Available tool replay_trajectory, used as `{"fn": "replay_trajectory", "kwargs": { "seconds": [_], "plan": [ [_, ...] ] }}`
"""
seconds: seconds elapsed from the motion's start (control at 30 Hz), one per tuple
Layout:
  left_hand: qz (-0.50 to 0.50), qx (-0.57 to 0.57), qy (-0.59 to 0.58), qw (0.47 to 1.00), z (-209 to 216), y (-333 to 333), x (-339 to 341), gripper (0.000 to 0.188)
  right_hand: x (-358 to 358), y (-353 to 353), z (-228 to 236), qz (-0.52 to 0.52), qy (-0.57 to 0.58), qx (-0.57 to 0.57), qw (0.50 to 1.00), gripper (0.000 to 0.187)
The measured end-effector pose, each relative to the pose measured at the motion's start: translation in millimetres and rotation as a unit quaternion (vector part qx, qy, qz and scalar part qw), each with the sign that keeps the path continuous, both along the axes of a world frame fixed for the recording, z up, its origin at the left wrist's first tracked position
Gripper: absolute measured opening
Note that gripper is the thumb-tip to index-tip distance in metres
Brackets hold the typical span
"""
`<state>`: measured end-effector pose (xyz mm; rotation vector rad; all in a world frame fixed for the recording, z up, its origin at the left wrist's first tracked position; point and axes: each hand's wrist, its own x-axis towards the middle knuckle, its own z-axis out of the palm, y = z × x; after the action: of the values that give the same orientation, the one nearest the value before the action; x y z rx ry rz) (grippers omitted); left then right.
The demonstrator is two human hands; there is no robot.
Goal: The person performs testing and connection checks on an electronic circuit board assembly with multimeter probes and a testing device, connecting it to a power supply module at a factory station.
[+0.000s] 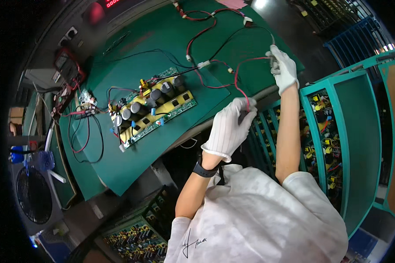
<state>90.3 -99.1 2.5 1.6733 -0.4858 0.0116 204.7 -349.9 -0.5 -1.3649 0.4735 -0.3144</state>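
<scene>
My left hand [229, 127], in a white ribbed glove with a black watch at the wrist, pinches a red wire [236, 79] near the front edge of the table. Farther right, my gloved right hand [284, 70] is closed where that red wire and a black wire [260, 27] meet it; the wire ends are hidden in the fingers. Left of my hands lies a long circuit board [156, 107] with yellow heat sinks and several big grey capacitors. Neither hand touches it. A white connector [204, 64] joins leads between the board and the wires.
Green matting [131, 175] covers the table. A red multimeter [69, 63] and tangled leads [87, 105] are at the left. A red-black cable bundle [197, 37] runs across the back. Green racks [338, 131] filled with boards stand close at right; another board rack [136, 232] is below.
</scene>
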Motion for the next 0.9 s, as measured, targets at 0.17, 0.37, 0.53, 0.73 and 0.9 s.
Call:
{"fn": "replay_trajectory", "kwargs": {
  "seconds": [0.17,0.37,0.53,0.73,0.9],
  "plan": [
    [0.112,0.115,-0.219,0.963,-26,47,-14,0.031,-34,39,-15,0.051,-0.085,0.224,0.970,0.036],
    [0.242,0.211,-0.343,0.883,-54,95,-20,0.045,-72,95,-22,0.128,-0.227,0.148,0.954,0.032],
    [0.330,0.207,-0.336,0.858,-72,120,-20,0.042,-84,141,-29,0.163,-0.283,-0.018,0.945,0.031],
    [0.348,0.263,-0.311,0.844,-68,121,-18,0.048,-77,170,-49,0.255,-0.379,-0.170,0.873,0.021],
    [0.352,0.282,-0.325,0.831,-76,128,-16,0.050,-70,181,-41,0.264,-0.398,-0.265,0.838,0.018]
  ]
}}
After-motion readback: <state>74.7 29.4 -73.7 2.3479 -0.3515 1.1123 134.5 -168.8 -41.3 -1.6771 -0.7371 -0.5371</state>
